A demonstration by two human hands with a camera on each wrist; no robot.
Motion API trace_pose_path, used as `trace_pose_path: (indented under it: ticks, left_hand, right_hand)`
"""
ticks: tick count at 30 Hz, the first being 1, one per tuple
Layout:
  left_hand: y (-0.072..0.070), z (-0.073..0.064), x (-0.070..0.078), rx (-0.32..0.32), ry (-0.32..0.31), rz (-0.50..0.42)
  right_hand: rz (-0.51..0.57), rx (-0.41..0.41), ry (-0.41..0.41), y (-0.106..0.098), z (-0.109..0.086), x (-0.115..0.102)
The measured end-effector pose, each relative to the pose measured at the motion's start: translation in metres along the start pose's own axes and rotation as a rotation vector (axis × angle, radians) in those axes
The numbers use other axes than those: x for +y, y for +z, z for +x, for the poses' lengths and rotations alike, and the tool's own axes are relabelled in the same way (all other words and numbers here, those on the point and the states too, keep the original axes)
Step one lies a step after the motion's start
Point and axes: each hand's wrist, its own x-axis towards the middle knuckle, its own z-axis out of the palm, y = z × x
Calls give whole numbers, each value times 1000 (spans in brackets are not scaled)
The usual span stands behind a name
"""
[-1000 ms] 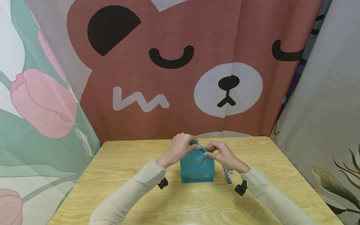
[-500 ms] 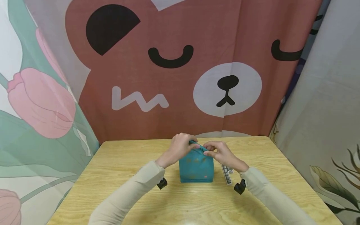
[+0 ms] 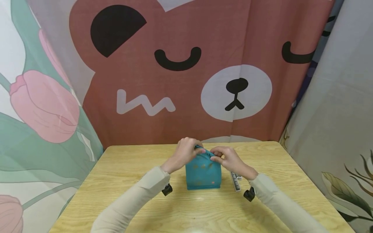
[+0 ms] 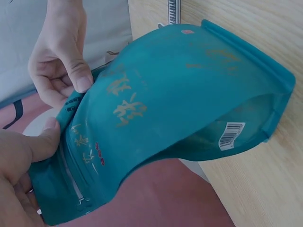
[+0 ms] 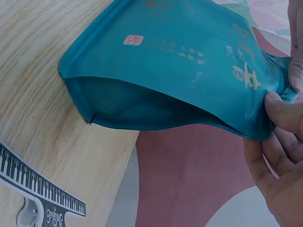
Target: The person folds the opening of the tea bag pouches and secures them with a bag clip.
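A teal pouch bag (image 3: 203,176) with gold lettering stands upright on the table, its top edge pinched by both hands. The left hand (image 3: 186,152) grips the top-left corner, thumb in front and fingers behind. At the right part of the top edge, the right hand (image 3: 230,159) pinches between thumb and curled fingers. In the left wrist view the top of the pouch (image 4: 142,99) is bent over, with a zip strip near the left thumb and a barcode label on its side. The right wrist view shows the gusseted side of the pouch (image 5: 156,61). What is inside cannot be seen.
A black-and-white clip (image 3: 235,181) with a piano-key pattern lies on the wooden table (image 3: 140,194), just right of the pouch; the right wrist view shows this clip (image 5: 40,184) closer. A printed bear curtain (image 3: 186,123) hangs behind the table.
Both hands keep hold of the pouch's top edge. The left hand has shifted very slightly left, and the top edge with it. The clip stays in place.
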Motion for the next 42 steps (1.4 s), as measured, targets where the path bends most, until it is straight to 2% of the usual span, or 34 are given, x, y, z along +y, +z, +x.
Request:
trace_pose_path:
  ticks: [11, 21, 29, 42]
  left_hand:
    - [1, -2, -3, -32, -12, -71]
    - [2, 0, -3, -35, 37, -6]
    - [3, -1, -2, -16, 42, 1]
    - [4, -2, -4, 5, 47, 20]
  right_hand:
    - [10, 12, -1, 2, -2, 0]
    - [18, 10, -38, 0, -5, -1]
    - [11, -40, -6, -8, -10, -1]
    - [18, -42, 22, -11, -15, 3]
